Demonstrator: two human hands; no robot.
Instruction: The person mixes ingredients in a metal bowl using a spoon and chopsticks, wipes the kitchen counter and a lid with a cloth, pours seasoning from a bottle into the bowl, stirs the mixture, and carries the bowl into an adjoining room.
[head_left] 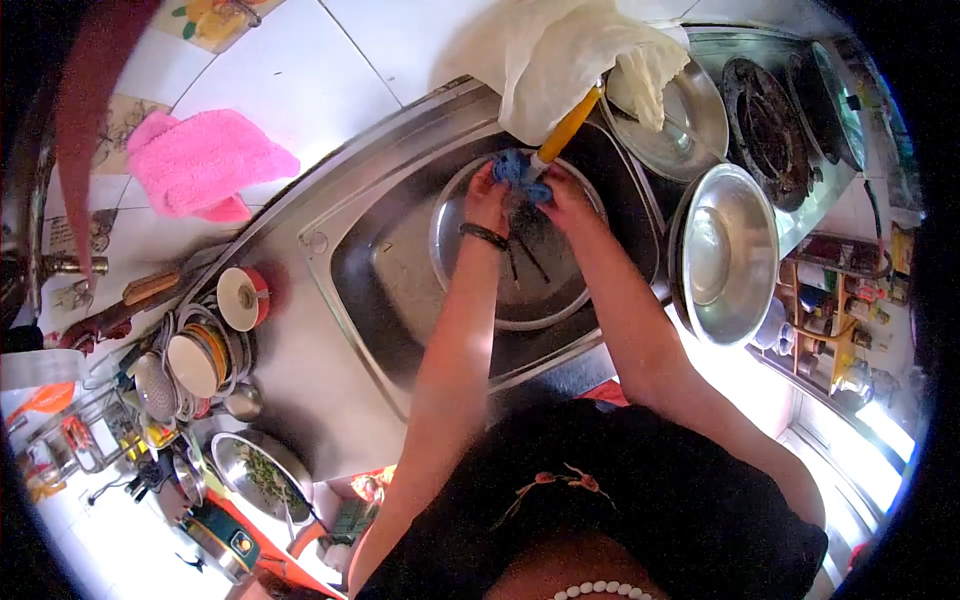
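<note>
While my left hand point(485, 203) is closed around one side of a blue cloth point(512, 166), my right hand point(572, 203) has its fingers curled on the other side, so it's pinched between the two, though I can't tell you how hard I'm squeezing. It's bunched up right over the metal basin point(545, 305), just below the end of a yellow tube point(572, 125) that I'm guessing is the tap spout. Two dark strips point(530, 262) run down below my fingers, and I honestly can't say if they're in my grip or just lying in the basin. I reckon the easy way to mess this up is slipping: if the cloth's wet and one hand loosens, it probably drops straight into the basin. Pull too far up and I'd likely knock the tube, or snag the pale sheet point(545, 60) draped by its upper end. The basin sits inside the sink point(390, 240), so a bump from my wrist could rattle it about. Off to my right there's a big bowl point(715, 260), probably in elbow range if I swing wide. Further out on my left, a red cup point(240, 298) stands on the counter and a pink towel point(205, 160) lies past the sink's edge.
</note>
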